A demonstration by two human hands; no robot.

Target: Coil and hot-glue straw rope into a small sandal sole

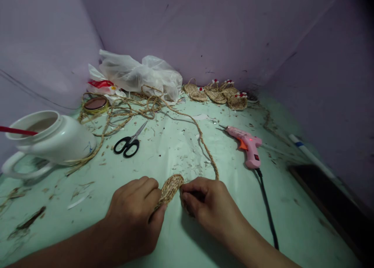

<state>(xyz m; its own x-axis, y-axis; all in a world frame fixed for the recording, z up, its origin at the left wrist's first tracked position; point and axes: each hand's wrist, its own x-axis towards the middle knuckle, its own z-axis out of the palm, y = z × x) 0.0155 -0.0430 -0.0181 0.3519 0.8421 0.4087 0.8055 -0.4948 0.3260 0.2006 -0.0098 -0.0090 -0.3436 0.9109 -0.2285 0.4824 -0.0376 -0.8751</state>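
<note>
A small oval coil of braided jute rope point(171, 188) is held between both hands low in the middle of the view. My left hand point(136, 217) is closed, pinching its lower left edge. My right hand point(206, 203) is closed on its right edge, where the loose rope point(209, 153) leaves the coil. That rope runs back across the pale green table point(163, 143) to a tangled heap of rope point(128, 108) at the back left.
Black scissors point(128, 143) lie left of centre. A pink glue gun point(247, 143) with a black cord lies to the right. A white jug point(49, 137) lies on its side at the left. A plastic bag point(140, 73) and finished woven pieces point(217, 92) sit by the back wall.
</note>
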